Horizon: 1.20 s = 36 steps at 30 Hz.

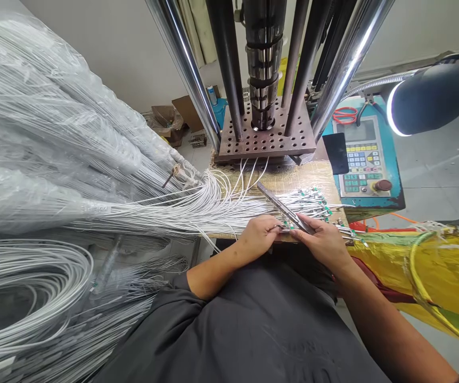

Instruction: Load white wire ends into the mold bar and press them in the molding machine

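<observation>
Dark-sleeved forearms meet at the bench (293,178) edge, where the left hand (259,234) closes its fingertips on a green-tipped wire end (286,226) and the right hand (321,242), just beside it, is clamped on a slim metal bar (277,205). The bar's long axis runs up and left from the grip, across white wires (197,207) fanning in from the left, toward the perforated press plate (267,141).

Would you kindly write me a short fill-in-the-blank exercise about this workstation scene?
1. The cables sweeping in from the left are ____ in colour.
2. The right hand holds a metal bar, and the left hand pinches cable tips with ____ ends.
3. The round button on the control panel is ____.
Missing words: white; green; red.
</observation>
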### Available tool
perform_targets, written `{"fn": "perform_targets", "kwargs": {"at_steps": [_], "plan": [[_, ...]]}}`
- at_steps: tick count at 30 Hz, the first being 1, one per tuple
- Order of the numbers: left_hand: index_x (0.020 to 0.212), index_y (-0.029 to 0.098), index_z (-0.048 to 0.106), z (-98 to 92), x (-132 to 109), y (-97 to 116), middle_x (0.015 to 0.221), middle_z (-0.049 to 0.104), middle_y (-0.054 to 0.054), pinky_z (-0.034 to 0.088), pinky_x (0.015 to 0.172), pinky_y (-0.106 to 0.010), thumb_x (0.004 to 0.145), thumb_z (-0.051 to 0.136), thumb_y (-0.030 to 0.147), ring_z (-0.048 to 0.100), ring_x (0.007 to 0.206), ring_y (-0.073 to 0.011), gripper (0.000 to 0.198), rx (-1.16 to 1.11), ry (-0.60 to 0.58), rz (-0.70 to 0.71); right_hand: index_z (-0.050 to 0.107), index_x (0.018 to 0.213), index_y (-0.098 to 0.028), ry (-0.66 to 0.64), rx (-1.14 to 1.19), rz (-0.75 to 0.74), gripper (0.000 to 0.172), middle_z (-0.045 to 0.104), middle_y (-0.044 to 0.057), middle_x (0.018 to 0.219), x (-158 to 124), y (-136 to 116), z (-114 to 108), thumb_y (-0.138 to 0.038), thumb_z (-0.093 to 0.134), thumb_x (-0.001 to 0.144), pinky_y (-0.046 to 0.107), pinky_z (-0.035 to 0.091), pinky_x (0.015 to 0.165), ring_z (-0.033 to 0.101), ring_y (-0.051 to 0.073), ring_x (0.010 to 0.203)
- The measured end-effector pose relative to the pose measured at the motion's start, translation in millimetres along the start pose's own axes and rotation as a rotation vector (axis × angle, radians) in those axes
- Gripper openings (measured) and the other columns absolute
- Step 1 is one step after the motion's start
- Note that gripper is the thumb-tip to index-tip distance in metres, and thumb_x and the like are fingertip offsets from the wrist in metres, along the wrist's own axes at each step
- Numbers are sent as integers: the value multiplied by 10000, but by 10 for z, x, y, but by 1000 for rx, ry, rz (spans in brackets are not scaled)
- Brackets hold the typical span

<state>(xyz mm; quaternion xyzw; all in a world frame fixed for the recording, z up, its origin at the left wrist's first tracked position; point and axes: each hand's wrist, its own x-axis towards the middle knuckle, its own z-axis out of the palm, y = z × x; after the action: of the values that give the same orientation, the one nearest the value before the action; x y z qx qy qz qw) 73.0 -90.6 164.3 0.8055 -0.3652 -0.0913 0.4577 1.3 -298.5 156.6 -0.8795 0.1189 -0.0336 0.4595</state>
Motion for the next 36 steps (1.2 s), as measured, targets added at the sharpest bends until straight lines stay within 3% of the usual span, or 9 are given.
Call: {"fn": "perform_targets", "kwargs": {"at_steps": [3, 6, 11, 23, 36], "plan": [[1003, 177, 730, -118, 39, -19, 966, 732, -63, 508, 873, -297, 980, 536, 208, 662, 924, -178, 198, -9, 40, -7, 739, 1263, -232, -16, 7, -12, 530, 749, 38, 1211, -5, 14, 4, -454, 773, 782, 482, 552, 1044, 701, 339, 1142], [1051, 183, 729, -173, 51, -69, 934, 713, -63, 499, 858, -298, 991, 508, 209, 644, 901, -182, 230, 94, -68, 43, 742, 1258, -229, -23, 18, -15, 527, 751, 48, 1205, -5, 27, 0, -447, 777, 780, 481, 547, 1049, 701, 340, 1142], [1066, 155, 716, -144, 38, -131, 897, 665, -75, 482, 807, -300, 990, 460, 170, 599, 867, -190, 268, 288, -140, 117, 740, 1263, -230, -37, 45, -15, 515, 760, 44, 1182, -7, 29, -11, -425, 765, 787, 439, 568, 1014, 719, 317, 1101], [1088, 169, 696, -70, 32, -44, 886, 628, -61, 458, 757, -316, 991, 470, 173, 574, 827, -198, 246, 580, -220, 123, 742, 1255, -186, -24, 26, 11, 552, 761, 65, 1184, -4, 25, -12, -455, 738, 772, 395, 555, 1028, 722, 295, 1094], [1076, 165, 699, -108, 72, -71, 897, 630, -70, 455, 759, -302, 976, 470, 160, 584, 835, -195, 250, 569, -219, 99, 736, 1264, -179, -31, -1, 18, 561, 761, 71, 1185, -5, 19, 1, -456, 739, 776, 405, 551, 1029, 717, 299, 1102]]}}
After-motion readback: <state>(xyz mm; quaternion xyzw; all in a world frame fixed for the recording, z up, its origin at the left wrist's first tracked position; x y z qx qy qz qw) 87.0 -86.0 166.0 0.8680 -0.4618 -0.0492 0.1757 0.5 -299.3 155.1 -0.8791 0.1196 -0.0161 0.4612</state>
